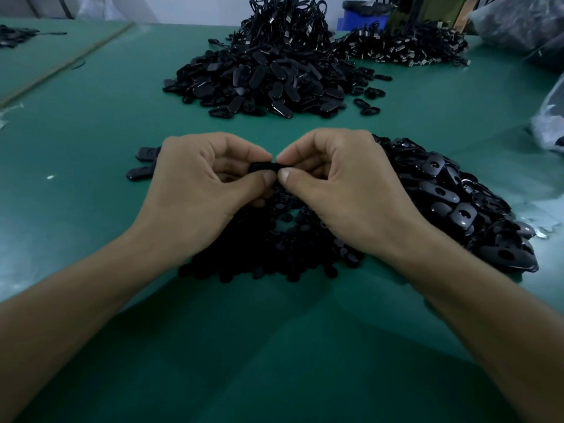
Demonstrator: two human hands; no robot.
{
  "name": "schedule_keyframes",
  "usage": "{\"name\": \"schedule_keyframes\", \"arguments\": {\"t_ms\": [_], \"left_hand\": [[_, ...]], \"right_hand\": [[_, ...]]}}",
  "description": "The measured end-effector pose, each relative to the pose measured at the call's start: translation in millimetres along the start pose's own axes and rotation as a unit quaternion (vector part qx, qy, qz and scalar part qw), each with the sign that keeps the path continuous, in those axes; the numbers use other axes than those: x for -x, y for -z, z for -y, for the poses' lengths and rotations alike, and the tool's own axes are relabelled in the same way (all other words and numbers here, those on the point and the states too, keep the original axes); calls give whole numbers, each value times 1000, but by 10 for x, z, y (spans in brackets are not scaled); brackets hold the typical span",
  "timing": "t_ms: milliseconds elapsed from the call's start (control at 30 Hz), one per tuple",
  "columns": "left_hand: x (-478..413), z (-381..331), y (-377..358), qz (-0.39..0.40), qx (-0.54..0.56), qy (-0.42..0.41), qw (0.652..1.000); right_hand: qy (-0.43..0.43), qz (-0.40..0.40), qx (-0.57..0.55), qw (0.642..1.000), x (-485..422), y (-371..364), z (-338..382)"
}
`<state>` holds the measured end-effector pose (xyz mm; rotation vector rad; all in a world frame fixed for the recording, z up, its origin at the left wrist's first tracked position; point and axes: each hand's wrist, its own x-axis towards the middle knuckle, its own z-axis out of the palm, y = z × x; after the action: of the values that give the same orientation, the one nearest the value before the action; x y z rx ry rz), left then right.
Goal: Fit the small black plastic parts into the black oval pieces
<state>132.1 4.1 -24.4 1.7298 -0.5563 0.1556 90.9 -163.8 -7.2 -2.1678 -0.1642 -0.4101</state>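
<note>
My left hand (198, 184) and my right hand (341, 187) meet above the green table (91, 141). Together they pinch one black oval piece (264, 167) between thumbs and curled fingers; most of it is hidden. Whether a small part sits in it I cannot tell. Under my hands lies a heap of small black plastic parts (268, 254). A pile of glossy black oval pieces with holes (451, 196) spreads to the right of my right hand. Two oval pieces (143, 163) lie left of my left hand.
A big mound of black oval pieces (262, 83) sits farther back in the middle, with bundled black cables (290, 22) behind it. More cable parts (403, 47) lie at the back right. Plastic bags (546, 123) crowd the right edge. A blue bin (357, 16) stands behind.
</note>
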Motion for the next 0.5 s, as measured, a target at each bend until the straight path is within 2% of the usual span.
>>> {"name": "schedule_keyframes", "arguments": {"t_ms": [167,233,333,433,500], "left_hand": [[-16,79,12,-2,-21,-18,1000],[-41,125,38,-21,-39,-24,999],[-102,190,129,-69,-80,-43,993],[-167,270,251,-103,-123,-34,987],[-210,338,322,-129,-144,-17,981]], "right_hand": [[1,14,-10,1000,-28,24,-52],[-1,15,24,1000,-36,33,-76],[-9,11,186,982,-56,96,-142],[-56,16,367,928,-51,202,-194],[-108,27,423,899,-24,242,-191]]}}
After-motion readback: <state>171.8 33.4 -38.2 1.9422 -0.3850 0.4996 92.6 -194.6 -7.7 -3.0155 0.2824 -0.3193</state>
